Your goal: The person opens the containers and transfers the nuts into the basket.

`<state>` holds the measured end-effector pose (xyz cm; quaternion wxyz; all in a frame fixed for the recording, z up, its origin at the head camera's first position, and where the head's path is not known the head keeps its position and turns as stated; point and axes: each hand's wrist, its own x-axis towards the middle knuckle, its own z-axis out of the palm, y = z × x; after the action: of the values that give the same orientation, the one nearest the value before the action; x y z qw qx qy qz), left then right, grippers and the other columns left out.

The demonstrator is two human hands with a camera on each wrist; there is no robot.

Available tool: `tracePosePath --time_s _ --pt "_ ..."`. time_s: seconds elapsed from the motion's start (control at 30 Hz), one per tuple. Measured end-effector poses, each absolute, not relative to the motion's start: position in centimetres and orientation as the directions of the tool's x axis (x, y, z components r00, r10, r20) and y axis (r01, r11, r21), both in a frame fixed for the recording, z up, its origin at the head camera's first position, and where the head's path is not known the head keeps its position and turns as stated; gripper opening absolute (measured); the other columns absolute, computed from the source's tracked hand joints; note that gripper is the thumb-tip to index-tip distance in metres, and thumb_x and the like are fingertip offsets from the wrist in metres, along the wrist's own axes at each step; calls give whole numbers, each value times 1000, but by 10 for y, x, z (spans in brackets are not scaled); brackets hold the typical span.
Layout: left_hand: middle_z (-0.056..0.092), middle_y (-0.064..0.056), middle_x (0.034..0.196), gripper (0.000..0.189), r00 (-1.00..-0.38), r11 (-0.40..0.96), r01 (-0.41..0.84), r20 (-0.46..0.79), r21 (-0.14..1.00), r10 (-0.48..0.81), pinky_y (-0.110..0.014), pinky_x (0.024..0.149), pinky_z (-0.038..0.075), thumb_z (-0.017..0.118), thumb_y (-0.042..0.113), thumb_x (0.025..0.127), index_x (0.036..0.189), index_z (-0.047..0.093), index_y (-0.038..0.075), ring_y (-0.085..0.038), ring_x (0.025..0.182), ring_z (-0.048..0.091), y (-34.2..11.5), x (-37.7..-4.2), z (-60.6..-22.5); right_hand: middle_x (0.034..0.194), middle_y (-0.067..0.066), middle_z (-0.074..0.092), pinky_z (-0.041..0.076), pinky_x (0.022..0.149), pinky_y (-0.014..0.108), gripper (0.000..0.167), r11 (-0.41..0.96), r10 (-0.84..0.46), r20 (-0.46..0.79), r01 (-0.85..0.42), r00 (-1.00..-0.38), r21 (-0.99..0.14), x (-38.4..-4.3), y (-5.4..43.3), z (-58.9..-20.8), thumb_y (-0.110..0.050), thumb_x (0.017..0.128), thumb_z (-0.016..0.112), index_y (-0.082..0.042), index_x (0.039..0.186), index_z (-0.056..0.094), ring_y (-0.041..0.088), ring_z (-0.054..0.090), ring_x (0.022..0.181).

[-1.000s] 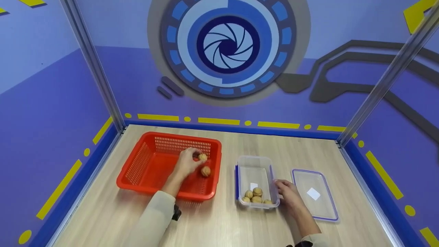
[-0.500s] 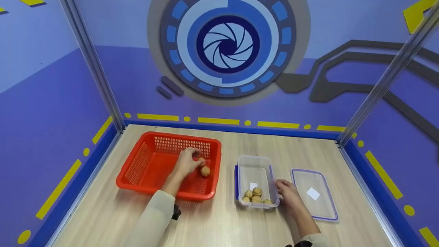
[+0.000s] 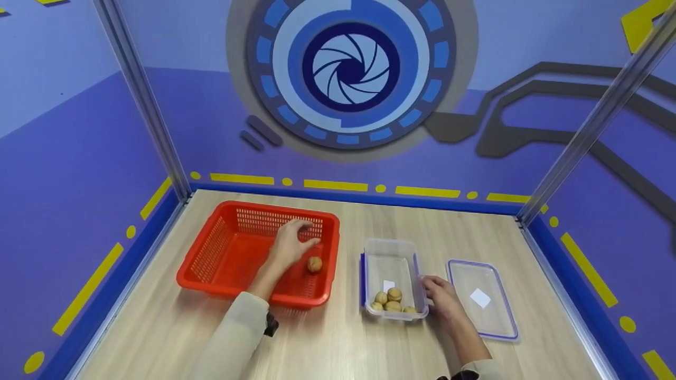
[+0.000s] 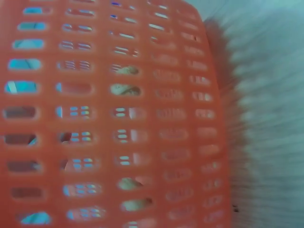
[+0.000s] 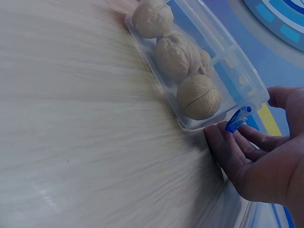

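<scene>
Inside the red plastic basket (image 3: pixel 227 293), my left hand (image 3: pixel 287 247) hovers with thumb and fingers spread apart and nothing visible between them. A walnut (image 3: pixel 315 264) lies on the basket floor just below the thumb. Through the slots in the left wrist view, two pale walnut patches (image 4: pixel 126 89) show; the left hand is mostly hidden there by the basket wall. My right hand (image 3: pixel 446 302) holds the clear food container (image 3: pixel 391 266) by its right side, thumb at the rim and fingers against the blue clip (image 5: pixel 237 118). Several walnuts (image 5: pixel 199 96) sit together in the container's near end.
To the right of the container, its clear lid (image 3: pixel 478 277) with a purple-blue edge lies flat on the wooden table (image 3: pixel 343 348). Printed panels (image 3: pixel 369 163) wall in the back and both sides, with metal posts (image 3: pixel 163 126) at the corners.
My left thumb and fingers have parted from the walnut they held over the basket floor; it no longer shows between them. The right hand and container have stayed put.
</scene>
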<state>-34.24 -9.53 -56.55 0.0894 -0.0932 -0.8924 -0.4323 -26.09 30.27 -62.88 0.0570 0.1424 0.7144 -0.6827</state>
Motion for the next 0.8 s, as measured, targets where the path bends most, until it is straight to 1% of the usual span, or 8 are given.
tracePosePath --time_s 0.1,0.2,0.33,0.4,0.6,0.67,0.8 --pt "67 -10 134 49 -955 599 285 271 748 116 -48 112 49 84 22 93 136 68 6 -32 128 61 -87 -338 -556 113 14 66 54 83 40 37 30 127 -272 278 -954 -960 -260 303 -629 -24 107 61 8 127 61 27 63 105" --pt "68 -11 132 48 -934 576 352 319 738 161 -47 110 50 84 22 94 135 68 3 -33 126 62 -76 -333 -546 113 14 66 54 82 39 37 36 127 -274 280 -953 -959 -261 303 -629 -24 107 60 7 127 61 26 63 104" --pt "68 -10 131 48 -907 569 418 359 708 220 -44 108 52 84 24 94 134 69 4 -29 123 63 -58 -324 -531 114 15 65 54 81 38 39 35 127 -269 275 -955 -961 -261 303 -629 -23 108 62 9 130 59 27 63 103" --pt "69 -10 130 48 -891 560 451 378 695 249 -42 108 52 85 24 93 134 70 4 -28 122 64 -48 -318 -525 118 17 64 54 83 38 42 41 125 -262 269 -957 -962 -262 302 -628 -24 107 63 9 134 58 28 64 105" --pt "69 -11 129 46 -824 524 567 438 635 360 -39 105 54 85 23 93 131 71 3 -26 120 66 -12 -304 -513 139 25 56 54 92 43 52 85 108 -257 267 -960 -960 -260 302 -624 -28 109 61 6 147 51 35 59 120" --pt "69 -9 131 46 -816 530 578 430 620 386 -37 106 53 84 26 94 133 70 6 -25 122 65 -1 -299 -511 141 26 53 54 94 45 53 81 103 -262 270 -960 -959 -260 302 -624 -27 109 60 6 148 50 37 58 122" --pt "67 -5 134 49 -820 527 570 398 630 411 -32 105 53 82 30 95 138 69 10 -22 123 65 15 -292 -512 142 26 54 53 96 47 53 85 103 -267 276 -958 -957 -260 302 -625 -28 109 61 6 148 50 37 58 123"
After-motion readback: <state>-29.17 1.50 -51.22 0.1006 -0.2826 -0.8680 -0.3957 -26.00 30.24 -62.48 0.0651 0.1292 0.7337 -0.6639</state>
